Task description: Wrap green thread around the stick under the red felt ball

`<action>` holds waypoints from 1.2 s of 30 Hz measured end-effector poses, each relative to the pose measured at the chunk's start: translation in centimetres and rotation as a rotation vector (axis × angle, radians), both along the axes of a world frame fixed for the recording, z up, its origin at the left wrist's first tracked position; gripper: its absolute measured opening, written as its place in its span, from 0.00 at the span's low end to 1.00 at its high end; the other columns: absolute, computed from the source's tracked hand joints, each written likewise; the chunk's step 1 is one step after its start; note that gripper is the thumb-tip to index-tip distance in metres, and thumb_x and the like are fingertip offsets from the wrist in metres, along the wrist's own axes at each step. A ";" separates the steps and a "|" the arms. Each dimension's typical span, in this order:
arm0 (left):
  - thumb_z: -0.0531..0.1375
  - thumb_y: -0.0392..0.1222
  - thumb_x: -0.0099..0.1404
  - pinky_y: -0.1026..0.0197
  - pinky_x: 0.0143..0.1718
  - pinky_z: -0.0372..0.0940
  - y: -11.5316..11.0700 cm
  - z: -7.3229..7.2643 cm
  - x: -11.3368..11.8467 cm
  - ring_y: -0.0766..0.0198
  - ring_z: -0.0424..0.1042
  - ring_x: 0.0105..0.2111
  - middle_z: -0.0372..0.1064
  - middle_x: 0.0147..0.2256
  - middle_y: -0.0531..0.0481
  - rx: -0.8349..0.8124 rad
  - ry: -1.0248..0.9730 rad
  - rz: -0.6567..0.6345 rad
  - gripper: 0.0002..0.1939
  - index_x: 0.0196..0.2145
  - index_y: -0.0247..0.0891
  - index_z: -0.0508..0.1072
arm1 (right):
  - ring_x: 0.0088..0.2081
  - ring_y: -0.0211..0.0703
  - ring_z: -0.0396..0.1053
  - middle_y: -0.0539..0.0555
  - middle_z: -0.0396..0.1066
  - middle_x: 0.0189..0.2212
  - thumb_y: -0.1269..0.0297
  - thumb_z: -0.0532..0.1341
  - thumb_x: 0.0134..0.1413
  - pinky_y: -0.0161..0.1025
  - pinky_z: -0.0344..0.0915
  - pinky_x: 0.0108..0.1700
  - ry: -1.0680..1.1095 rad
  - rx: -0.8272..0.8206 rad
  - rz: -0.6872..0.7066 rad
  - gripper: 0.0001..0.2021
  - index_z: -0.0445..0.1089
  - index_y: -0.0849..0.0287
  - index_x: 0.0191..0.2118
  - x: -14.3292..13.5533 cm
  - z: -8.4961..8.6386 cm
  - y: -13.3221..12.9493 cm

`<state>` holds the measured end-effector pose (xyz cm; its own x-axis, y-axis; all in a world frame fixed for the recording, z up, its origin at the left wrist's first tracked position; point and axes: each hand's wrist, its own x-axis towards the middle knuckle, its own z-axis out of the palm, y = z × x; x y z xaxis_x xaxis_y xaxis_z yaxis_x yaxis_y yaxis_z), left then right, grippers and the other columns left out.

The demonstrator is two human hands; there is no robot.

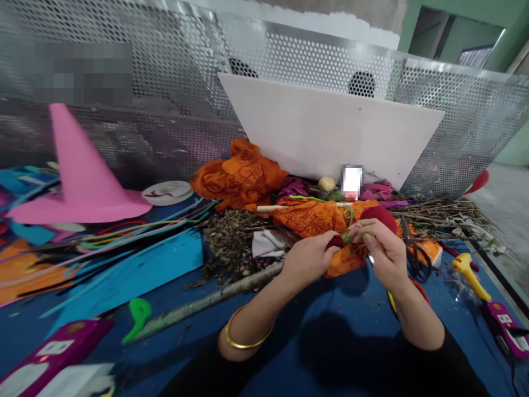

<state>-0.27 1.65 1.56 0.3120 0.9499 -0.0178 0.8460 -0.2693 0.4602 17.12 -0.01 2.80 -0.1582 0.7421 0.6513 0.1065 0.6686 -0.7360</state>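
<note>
While both hands work above the middle of the desk [177, 361], the slim dark red piece [336, 241] lies between them, its long axis running left to right, roughly along the desk's far edge. The left hand [309, 259] is the nearer, closed around the piece's left end; the right hand [384, 253] pinches what appears to be the green binding [346, 237] at its other end. Orange cloth [308, 216] lies beyond and beneath; scissors [408, 237] rest just beside the right hand, toward the desk's right edge. Not verified: the piece's covered left end; whether it joins the red round item [379, 216], partly hidden behind the right hand; the binding's tip.
</note>
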 end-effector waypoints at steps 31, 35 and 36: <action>0.47 0.36 0.71 0.57 0.31 0.66 -1.1 -0.7 1.0 0.52 0.76 0.34 0.74 0.34 0.41 0.351 0.436 -0.158 0.15 0.45 0.33 0.72 | 0.46 0.45 0.71 0.56 0.74 0.40 0.59 0.56 0.64 0.43 0.67 0.50 -0.017 -0.165 0.082 0.14 0.70 0.57 0.28 0.1 -1.3 2.5; 0.47 0.36 0.71 0.58 0.31 0.66 -1.0 -1.4 1.0 0.54 0.75 0.32 0.73 0.34 0.43 0.431 0.407 -0.175 0.14 0.45 0.34 0.71 | 0.49 0.46 0.70 0.57 0.72 0.44 0.53 0.58 0.61 0.45 0.67 0.53 0.043 -0.269 0.047 0.17 0.69 0.57 0.25 -0.2 -1.6 2.8; 0.47 0.37 0.71 0.58 0.32 0.66 -0.9 -1.6 1.0 0.55 0.75 0.32 0.73 0.34 0.43 0.456 0.396 -0.174 0.14 0.46 0.34 0.70 | 0.48 0.47 0.71 0.57 0.72 0.45 0.52 0.59 0.60 0.45 0.67 0.53 0.065 -0.306 0.046 0.17 0.69 0.57 0.25 -0.2 -1.7 2.8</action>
